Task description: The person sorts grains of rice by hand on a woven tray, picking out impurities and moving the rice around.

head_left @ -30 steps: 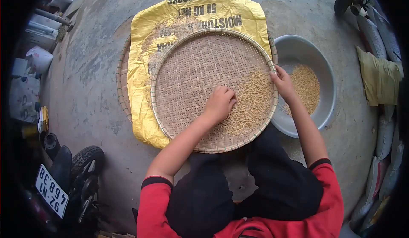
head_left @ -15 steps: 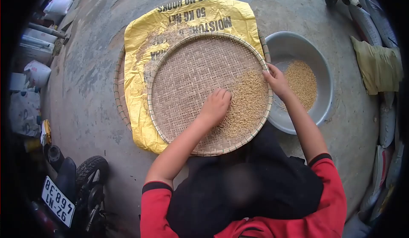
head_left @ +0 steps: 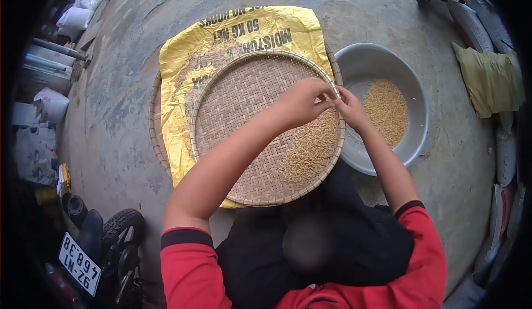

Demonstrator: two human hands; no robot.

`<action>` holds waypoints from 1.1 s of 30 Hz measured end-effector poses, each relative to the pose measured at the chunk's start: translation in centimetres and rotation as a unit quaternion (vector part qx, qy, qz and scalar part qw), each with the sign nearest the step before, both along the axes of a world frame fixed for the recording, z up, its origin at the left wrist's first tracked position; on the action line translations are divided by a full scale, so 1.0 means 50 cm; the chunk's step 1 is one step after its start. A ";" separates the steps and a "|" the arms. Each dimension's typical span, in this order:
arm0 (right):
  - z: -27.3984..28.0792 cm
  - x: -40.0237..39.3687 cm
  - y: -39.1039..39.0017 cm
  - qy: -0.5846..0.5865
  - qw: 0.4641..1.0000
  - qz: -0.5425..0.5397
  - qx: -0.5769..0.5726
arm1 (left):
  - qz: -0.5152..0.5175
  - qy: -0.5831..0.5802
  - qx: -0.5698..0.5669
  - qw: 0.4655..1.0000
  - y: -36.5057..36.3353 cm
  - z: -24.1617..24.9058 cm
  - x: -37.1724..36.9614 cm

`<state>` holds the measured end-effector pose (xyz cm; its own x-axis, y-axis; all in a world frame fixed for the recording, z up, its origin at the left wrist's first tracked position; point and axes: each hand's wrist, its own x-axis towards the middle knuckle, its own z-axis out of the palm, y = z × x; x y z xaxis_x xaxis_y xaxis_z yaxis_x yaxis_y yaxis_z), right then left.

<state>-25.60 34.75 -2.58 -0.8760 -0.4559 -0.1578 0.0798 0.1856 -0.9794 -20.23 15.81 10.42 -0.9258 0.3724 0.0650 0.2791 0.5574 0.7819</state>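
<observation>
A round woven bamboo winnowing tray (head_left: 238,120) rests over my lap, with unhusked rice grains (head_left: 310,148) spread on its right side. My left hand (head_left: 307,103) has reached across to the tray's right rim, thumb and fingertips brought together close to my other hand. Whatever is in that pinch is too small to make out. My right hand (head_left: 352,109) grips the tray's right rim. Beside it, a grey metal basin (head_left: 415,120) holds more rice grains (head_left: 386,112).
Under the tray lies a yellow printed sack (head_left: 302,24) with chaff on it, over another woven tray (head_left: 155,120). A motorbike (head_left: 111,248) stands at lower left. Filled sacks (head_left: 490,82) line the right side, and white sacks (head_left: 75,18) lie at upper left.
My left hand has moved from the grains up and right to the rim by my right hand. The right hand keeps its hold, and the view has shifted slightly.
</observation>
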 end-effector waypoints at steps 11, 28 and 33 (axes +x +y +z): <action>-0.015 -0.005 0.001 -0.029 0.999 -0.004 -0.014 | 0.144 -0.287 0.094 0.942 -0.078 -0.148 0.108; -0.004 -0.002 0.000 -0.034 0.999 0.001 0.008 | 0.057 -0.049 -0.099 0.992 -0.098 -0.181 0.150; -0.012 -0.002 0.002 -0.027 1.000 -0.002 -0.016 | 0.030 0.003 -0.134 0.990 -0.090 -0.208 0.150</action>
<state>-25.70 34.83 -3.20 -0.8683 -0.4585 -0.1892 0.1327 0.1529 -0.9793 -12.74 11.34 0.03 -0.9470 0.3204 -0.0240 0.2423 0.7610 0.6018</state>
